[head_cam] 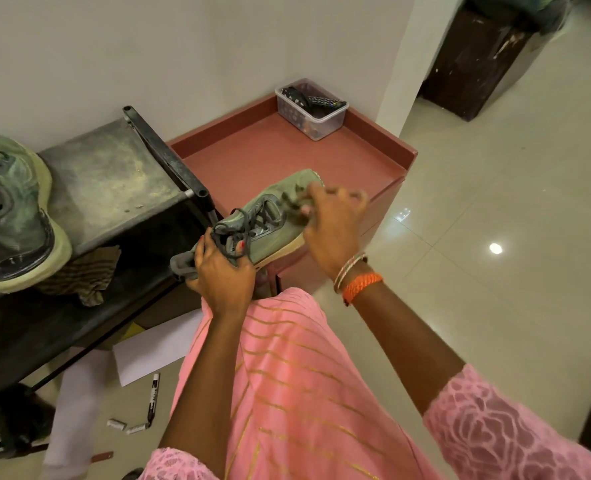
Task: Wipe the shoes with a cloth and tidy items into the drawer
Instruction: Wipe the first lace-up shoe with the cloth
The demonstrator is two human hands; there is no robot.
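A grey-green sneaker (273, 220) with dark laces is held over the red-brown cabinet top (259, 157). My left hand (223, 271) grips its heel and tongue. My right hand (335, 226), blurred, presses a dark cloth (296, 202) against the toe area. The second green sneaker (13, 216) rests on the dusty metal rack (114, 174) at left. A striped brown cloth (86, 271) lies beside it on the rack's edge.
A clear plastic box (311, 109) with remotes and small items stands at the cabinet's back corner. On the tiled floor lie a marker (154, 398), two small white pieces (128, 426) and a white sheet (155, 348). A dark wooden stand (474, 60) stands far right.
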